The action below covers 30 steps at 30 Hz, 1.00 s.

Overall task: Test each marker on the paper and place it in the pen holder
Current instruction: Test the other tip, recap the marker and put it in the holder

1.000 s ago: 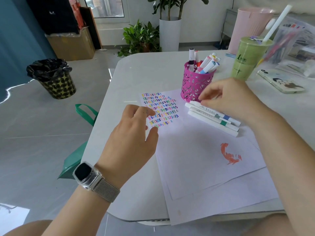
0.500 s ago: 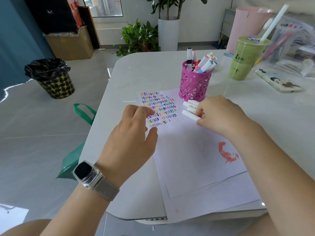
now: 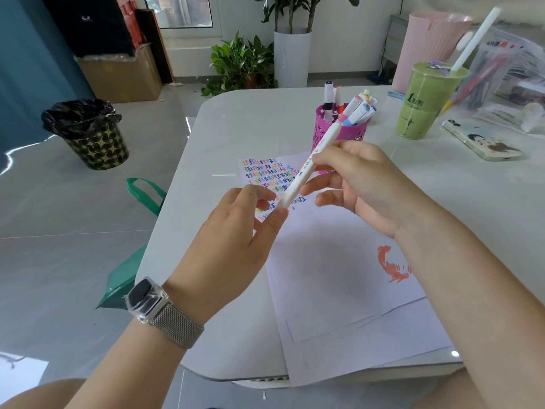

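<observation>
A white bench (image 3: 236, 128) with a rounded corner carries everything here. On it lie large white sheets of paper (image 3: 330, 278), stacked and slightly askew, the lowest hanging past the near edge; the top sheet bears an orange scribble (image 3: 390, 264) toward its right side. A smaller white sheet covered in rows of many-coloured test squiggles (image 3: 265, 172) lies at the far left of the stack.

Beyond the sheets stands a magenta perforated metal pen holder (image 3: 351, 132) with several white markers upright or leaning inside it. To its right are a green drink cup with a white straw (image 3: 424, 104), and a phone in a pictured case (image 3: 480, 140) lying flat.

Both hands are raised above the paper. The right hand (image 3: 362, 184) pinches a white marker with a pink band near its far end (image 3: 309, 166) between thumb and forefinger around its middle; the remaining fingers are loosely extended beneath it. The marker slants from lower left to upper right, its far end overlapping the pen holder in view. The left hand (image 3: 236, 231), with a watch on a mesh band at the wrist (image 3: 159, 308), has its fingers relaxed and spread, thumb tip touching the marker's near end and the forefinger just beside it, without a clear grip.

On the floor to the left are a black-lined patterned bin (image 3: 88, 134) and a green bag (image 3: 129, 261).
</observation>
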### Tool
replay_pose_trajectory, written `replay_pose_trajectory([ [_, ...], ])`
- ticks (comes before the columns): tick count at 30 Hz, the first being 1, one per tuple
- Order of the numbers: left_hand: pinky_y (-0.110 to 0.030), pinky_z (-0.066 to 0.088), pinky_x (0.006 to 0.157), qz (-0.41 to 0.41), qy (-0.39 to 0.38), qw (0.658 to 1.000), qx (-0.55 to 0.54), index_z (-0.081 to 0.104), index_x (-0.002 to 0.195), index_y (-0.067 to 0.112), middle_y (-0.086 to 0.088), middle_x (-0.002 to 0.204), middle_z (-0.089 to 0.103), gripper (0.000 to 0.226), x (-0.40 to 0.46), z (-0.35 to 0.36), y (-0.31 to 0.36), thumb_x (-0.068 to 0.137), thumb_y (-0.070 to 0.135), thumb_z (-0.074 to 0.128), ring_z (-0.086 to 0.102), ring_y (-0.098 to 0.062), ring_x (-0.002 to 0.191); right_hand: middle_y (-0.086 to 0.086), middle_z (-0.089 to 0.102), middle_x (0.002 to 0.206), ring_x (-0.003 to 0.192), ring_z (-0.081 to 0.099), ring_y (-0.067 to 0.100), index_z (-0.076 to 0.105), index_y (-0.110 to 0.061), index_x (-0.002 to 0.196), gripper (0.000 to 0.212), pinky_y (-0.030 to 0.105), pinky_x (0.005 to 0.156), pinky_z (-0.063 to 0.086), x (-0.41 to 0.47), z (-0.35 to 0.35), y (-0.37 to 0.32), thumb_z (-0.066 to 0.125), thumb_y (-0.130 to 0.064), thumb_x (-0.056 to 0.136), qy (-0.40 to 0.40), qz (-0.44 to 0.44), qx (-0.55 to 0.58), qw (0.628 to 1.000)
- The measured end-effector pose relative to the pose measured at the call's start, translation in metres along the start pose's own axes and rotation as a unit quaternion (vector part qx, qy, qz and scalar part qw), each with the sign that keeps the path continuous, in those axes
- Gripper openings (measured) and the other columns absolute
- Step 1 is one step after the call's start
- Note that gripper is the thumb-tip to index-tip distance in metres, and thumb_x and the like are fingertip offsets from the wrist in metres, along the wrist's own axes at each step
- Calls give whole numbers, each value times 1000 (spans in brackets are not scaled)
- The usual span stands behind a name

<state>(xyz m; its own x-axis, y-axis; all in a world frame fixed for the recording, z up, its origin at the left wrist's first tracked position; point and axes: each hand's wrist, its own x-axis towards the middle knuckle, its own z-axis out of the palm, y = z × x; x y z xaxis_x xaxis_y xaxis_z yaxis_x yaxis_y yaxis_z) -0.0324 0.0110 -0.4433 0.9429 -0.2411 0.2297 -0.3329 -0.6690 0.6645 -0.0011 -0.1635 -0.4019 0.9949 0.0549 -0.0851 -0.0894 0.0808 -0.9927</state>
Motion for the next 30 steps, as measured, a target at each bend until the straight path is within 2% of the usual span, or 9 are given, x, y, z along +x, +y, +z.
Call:
replay_pose_trajectory([
  [2, -25, 45, 72, 19, -6, 1000, 21, 51, 106, 29, 12, 95, 53, 30, 0, 0, 0, 88, 49, 35, 53, -5, 82, 11, 62, 79, 57, 66, 19, 54, -4, 83, 10, 23, 44, 49, -1, 5, 1, 51, -6, 93, 5, -12, 3, 1000],
  [3, -27, 42, 68, 31, -4, 999, 33, 50, 94, 30, 11, 86, 51, 24, 0, 0, 0, 89, 48, 33, 50, -8, 77, 11, 61, 77, 56, 65, 20, 53, -5, 81, 12, 24, 44, 49, -2, 8, 2, 52, -7, 93, 6, -18, 2, 1000],
  [5, -26, 32, 58, 51, 9, 997, 50, 36, 72, 34, 8, 70, 42, 22, 0, 0, 1, 90, 45, 32, 42, -11, 66, 11, 59, 69, 51, 62, 20, 50, -7, 77, 14, 24, 43, 46, -2, 13, 5, 53, -7, 91, 13, -33, 7, 999],
  [6, -26, 29, 55, 61, 14, 997, 55, 30, 68, 34, 7, 67, 39, 25, 0, 0, 3, 91, 45, 32, 39, -12, 63, 9, 55, 64, 48, 57, 19, 48, -8, 75, 17, 23, 41, 42, -2, 16, 7, 55, -7, 90, 21, -43, 6, 999],
  [9, -30, 33, 52, 97, 22, 992, 73, 26, 69, 31, 7, 65, 35, 30, 0, -1, 7, 93, 48, 30, 37, -17, 60, -2, 37, 50, 43, 36, 13, 43, -17, 63, 30, 19, 40, 27, -1, 24, 13, 62, -12, 85, 54, -74, -44, 995],
  [11, -35, 36, 50, 113, 14, 988, 108, 24, 68, 32, 7, 64, 34, 29, -2, -3, 8, 90, 51, 24, 39, -18, 56, -5, 30, 45, 40, 30, 10, 38, -17, 55, 39, 19, 41, 24, -1, 30, 15, 62, -16, 86, 53, -82, -81, 992],
  [14, -34, 36, 47, 111, -9, 978, 179, 21, 63, 30, 6, 59, 34, 37, -4, -4, 11, 88, 55, 13, 40, -18, 52, -7, 27, 40, 37, 28, 10, 32, -16, 52, 42, 18, 41, 22, 1, 34, 15, 57, -9, 85, 86, -70, -85, 990],
  [19, -36, 35, 53, 112, -25, 980, 162, 20, 59, 28, 5, 57, 33, 39, -3, -6, 31, 92, 51, 16, 36, -17, 52, -3, 24, 41, 34, 19, 13, 32, -14, 53, 36, 17, 40, 17, 7, 31, 7, 52, -4, 81, 143, -30, -12, 989],
  [30, -35, 34, 52, 102, -27, 979, 174, 23, 60, 27, 3, 56, 36, 38, -3, -17, 43, 85, 53, 11, 38, -17, 53, -3, 21, 42, 37, 16, 13, 30, -15, 55, 36, 20, 40, 14, 8, 40, 7, 53, -6, 81, 143, 8, 47, 989],
])
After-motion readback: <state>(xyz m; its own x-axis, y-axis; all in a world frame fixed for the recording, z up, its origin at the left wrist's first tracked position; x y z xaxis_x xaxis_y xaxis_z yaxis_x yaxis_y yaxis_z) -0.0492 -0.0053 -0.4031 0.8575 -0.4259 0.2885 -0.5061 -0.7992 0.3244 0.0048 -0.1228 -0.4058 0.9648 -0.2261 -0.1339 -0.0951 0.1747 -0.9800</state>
